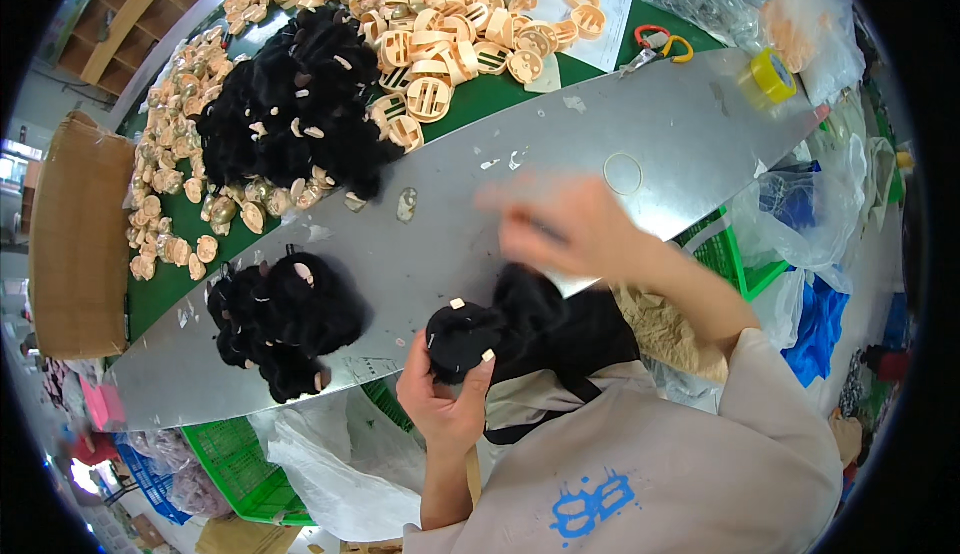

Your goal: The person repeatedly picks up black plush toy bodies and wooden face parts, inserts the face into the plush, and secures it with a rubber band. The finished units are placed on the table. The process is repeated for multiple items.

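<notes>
My left hand is closed on a black plush piece at the table's near edge. Its round, flat side faces up, with small pale tabs at the rim. More black fur lies against its right side; I cannot tell if it is the same piece. Over the metal tabletop, my right hand is smeared by motion, so its fingers do not show clearly. To the left rests a small cluster of black plush pieces. A larger heap of them sits farther back.
Cream plastic round parts cover the green surface at the back, with smaller cream pieces at the left. Scissors and yellow tape lie at the far right. A cardboard box stands left. Green crates sit below the table.
</notes>
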Motion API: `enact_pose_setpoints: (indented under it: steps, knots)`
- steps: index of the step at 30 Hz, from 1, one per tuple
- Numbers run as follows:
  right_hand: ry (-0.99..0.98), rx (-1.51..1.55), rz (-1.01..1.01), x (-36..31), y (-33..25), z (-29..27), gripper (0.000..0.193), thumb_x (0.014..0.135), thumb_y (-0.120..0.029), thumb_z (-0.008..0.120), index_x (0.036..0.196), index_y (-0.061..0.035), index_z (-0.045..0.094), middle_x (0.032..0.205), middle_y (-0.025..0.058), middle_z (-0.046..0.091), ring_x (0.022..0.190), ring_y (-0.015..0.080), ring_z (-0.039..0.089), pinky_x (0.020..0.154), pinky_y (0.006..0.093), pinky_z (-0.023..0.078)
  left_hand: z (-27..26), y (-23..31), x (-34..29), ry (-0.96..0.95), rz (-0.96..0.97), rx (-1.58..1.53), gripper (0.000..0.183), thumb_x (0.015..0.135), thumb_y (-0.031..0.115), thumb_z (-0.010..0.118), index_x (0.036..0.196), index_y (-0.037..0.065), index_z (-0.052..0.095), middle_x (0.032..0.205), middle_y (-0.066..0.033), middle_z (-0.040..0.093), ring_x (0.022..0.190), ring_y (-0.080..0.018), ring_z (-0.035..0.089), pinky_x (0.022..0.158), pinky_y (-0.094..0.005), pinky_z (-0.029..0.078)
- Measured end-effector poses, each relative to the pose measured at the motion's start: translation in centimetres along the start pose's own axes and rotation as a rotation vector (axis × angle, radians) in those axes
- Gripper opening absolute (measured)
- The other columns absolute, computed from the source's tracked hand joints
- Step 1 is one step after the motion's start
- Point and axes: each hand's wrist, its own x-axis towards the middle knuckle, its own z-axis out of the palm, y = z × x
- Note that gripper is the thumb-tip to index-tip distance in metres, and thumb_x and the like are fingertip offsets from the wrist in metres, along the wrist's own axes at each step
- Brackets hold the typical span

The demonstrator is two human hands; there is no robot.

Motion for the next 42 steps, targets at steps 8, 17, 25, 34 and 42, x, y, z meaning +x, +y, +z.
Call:
enact_pose_setpoints:
  steps: [8,17,25,34,42]
  knots:
    - [0.056,-0.692,0.105,9.9,14.8,-1.1,0.019,0.085,-0.021,0.068,0.102,-0.0110,0.068,0.093,0.0089,0.058,0.095,0.0258,0.059,0.080,0.0401,0.048,-0.5,0.4,-0.3,0.264,0.058,-0.119,0.034,0.073,0.004,0.067,0.107,-0.003,0.064,0.090,-0.0003,0.064,0.077,-0.0063,0.055,0.072,-0.0194,0.045]
    - [0.111,-0.424,0.130,9.1,12.7,-0.5,0.011,0.088,-0.020,0.065,0.084,-0.0096,0.066,0.095,0.0088,0.057,0.095,0.0261,0.058,0.074,0.0395,0.048,-1.6,1.0,-0.1,0.400,0.006,-0.112,0.025,0.072,0.004,0.064,0.097,-0.001,0.064,0.083,0.0032,0.060,0.073,-0.0045,0.049,0.067,-0.0174,0.040]
    - [-0.195,0.892,0.354,2.3,1.1,-2.0,0.021,0.101,-0.025,0.049,0.099,-0.0043,0.052,0.078,0.0002,0.054,0.061,0.0058,0.050,0.053,0.0226,0.039,-0.2,-0.4,1.1,0.324,-0.013,-0.136,0.017,0.071,0.003,0.063,0.088,0.000,0.060,0.077,0.0049,0.054,0.068,-0.0026,0.045,0.061,-0.0172,0.037]
    - [0.070,0.635,0.398,-0.5,-4.1,5.3,0.025,0.101,-0.027,0.050,0.094,-0.0041,0.056,0.072,0.0065,0.056,0.063,0.0147,0.054,0.059,0.0294,0.045,2.6,-2.9,2.8,0.289,-0.023,-0.067,0.024,0.084,0.007,0.066,0.104,-0.004,0.060,0.094,-0.0027,0.064,0.083,-0.0071,0.057,0.078,-0.0233,0.047]
    - [0.310,0.103,0.098,2.4,-0.7,5.5,0.036,0.080,-0.034,0.079,0.076,-0.0050,0.058,0.065,0.0082,0.061,0.051,0.0194,0.058,0.048,0.0326,0.045,3.9,-2.3,5.6,0.301,-0.028,-0.189,0.019,0.087,0.008,0.068,0.101,-0.001,0.059,0.089,-0.0032,0.062,0.072,-0.0070,0.058,0.061,-0.0211,0.051]
